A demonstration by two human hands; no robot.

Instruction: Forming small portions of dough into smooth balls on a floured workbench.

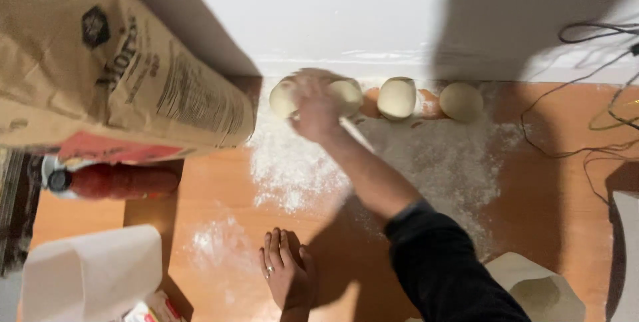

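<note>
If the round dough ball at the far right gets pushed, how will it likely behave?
The dough ball looks smooth and rounded, so it may roll a little. It probably dents rather than staying stiff. The flour dusted on the table should keep it from sticking.

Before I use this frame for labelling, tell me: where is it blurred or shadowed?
Head view: the right hand is motion-blurred over the dough ball; the left hand is sharp, flat on the table; broad shadows darken the wall and the table below the arm; no strong glare.
</note>
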